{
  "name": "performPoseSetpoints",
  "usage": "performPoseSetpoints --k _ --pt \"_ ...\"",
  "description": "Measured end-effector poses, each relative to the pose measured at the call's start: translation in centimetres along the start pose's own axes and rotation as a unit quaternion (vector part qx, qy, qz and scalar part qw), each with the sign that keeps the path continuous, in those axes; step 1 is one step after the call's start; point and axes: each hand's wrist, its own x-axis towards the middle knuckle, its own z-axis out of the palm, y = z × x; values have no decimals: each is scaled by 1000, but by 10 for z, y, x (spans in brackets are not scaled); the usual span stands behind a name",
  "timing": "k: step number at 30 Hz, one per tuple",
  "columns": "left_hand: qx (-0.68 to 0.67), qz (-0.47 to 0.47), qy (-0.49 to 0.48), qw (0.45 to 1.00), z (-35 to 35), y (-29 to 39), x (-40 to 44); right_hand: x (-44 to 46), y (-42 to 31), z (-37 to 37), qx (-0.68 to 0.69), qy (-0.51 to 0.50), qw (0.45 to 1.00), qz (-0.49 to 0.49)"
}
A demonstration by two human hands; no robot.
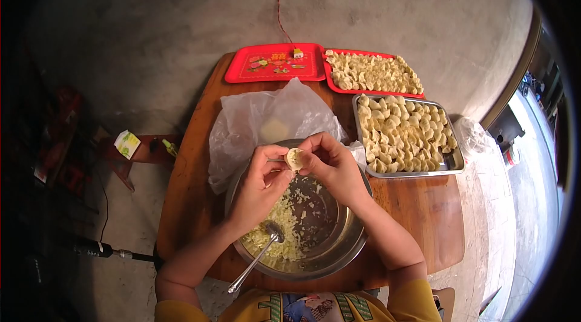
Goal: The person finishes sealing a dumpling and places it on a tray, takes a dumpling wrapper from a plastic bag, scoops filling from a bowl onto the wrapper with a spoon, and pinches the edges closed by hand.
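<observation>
Between my two hands, above the far part of a steel bowl, is a dumpling wrapper with pale filling in it. My left hand pinches its left side. The fingers of my right hand are closed on its right edge. Chopped pale-green filling lies in the left part of the bowl, with bits scattered over the bottom. A metal spoon rests in the filling, its handle leaning out over the near rim.
A plastic bag with a pale round stack inside lies behind the bowl. A steel tray and a red tray hold rows of dumplings at the right. Another red tray carries a white plug on a hanging cord.
</observation>
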Motion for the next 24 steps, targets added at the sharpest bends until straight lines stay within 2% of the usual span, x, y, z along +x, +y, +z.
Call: performPoseSetpoints --k 7,16,22,24 --pt "-11 -18 20 1000 0 -1 2 -1 -3 1 13 -6 1000 11" --pt "-42 -13 27 999 0 -3 2 -3 -7 4 -38 -5 999 12" --pt "-24 11 20 999 1 -1 0 -5 -13 4 -75 28 996 -40" --pt "-46 23 15 999 3 0 1 -6 -22 3 -167 18 983 -75"
